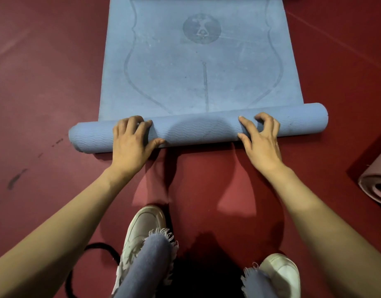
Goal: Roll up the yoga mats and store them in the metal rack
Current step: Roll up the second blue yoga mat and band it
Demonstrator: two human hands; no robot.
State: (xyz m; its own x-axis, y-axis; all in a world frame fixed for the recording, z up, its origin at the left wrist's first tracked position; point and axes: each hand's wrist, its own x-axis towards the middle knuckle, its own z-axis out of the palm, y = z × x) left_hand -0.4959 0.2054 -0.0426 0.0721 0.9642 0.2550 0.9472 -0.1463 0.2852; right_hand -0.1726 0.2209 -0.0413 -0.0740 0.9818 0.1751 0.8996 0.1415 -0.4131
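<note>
Left hand [132, 137], right hand [260, 137]: fingers curled over blue mat roll [198, 130], set wide apart for even rolling.

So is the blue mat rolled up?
Partly. The blue mat is rolled under the left hand and right hand; the rest lies flat.

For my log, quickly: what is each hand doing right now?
Left hand: grips the rolled part of the blue mat.
Right hand: fingers curled on the same roll.

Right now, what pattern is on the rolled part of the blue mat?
Fine wavy ridges run along the roll, clearest in the head view.
</note>
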